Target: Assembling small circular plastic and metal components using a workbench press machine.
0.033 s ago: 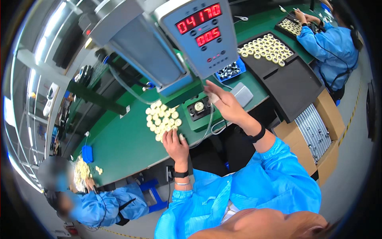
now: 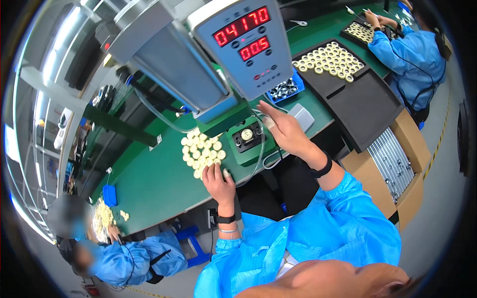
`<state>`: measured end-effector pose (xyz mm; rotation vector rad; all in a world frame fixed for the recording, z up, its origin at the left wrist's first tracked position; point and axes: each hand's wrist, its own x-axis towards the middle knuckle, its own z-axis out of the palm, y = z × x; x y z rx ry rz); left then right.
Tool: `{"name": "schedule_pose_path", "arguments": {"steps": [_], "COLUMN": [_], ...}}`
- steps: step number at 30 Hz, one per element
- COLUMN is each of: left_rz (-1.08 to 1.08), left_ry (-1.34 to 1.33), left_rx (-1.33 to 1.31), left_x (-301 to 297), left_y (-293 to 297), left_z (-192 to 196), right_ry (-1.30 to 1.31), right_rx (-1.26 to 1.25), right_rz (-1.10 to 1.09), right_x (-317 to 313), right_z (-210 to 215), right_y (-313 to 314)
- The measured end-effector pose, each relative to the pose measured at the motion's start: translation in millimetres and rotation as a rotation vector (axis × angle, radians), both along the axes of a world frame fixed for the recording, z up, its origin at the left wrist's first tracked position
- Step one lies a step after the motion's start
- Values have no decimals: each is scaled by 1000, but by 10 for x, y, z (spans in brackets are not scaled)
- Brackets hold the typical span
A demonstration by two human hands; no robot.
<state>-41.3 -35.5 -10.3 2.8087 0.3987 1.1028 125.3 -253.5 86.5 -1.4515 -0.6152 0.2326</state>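
- Many cream parts (image 2: 203, 153) are lying left of the black fixture (image 2: 242, 144).
- Left hand (image 2: 220, 186) is touching them, hold indiscernible.
- Right hand (image 2: 287, 132) is hovering right of the fixture, outstretched.

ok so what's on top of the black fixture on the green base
A single round, pale part sits on the black fixture. The spot directly beneath it is covered, so what lies there can't be seen.

Smooth, plastic-looking pieces (image 2: 197, 154) beside matt tabletop (image 2: 154, 184)
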Motion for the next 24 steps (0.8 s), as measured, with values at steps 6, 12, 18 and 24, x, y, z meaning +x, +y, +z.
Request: {"name": "schedule_pose_path", "arguments": {"steps": [6, 12, 18, 24], "left_rz": [-12, -11, -19, -5], "left_ry": [13, 3, -8, -5], "left_rx": [21, 51, 22, 8], "left_x": [-24, -18, 10, -15], "left_y": [7, 42, 42, 38], "left_z": [-46, -80, -77, -71], "right_ry": [-781, -745, -850, -884], "right_rx": [-924, -844, -807, -738], "right_rz": [-413, -425, -516, -559], "right_x": [166, 235, 372, 208], "right_z": [-679, -787, -732, -772], "right_y": [-462, -454, -384, -437]}}
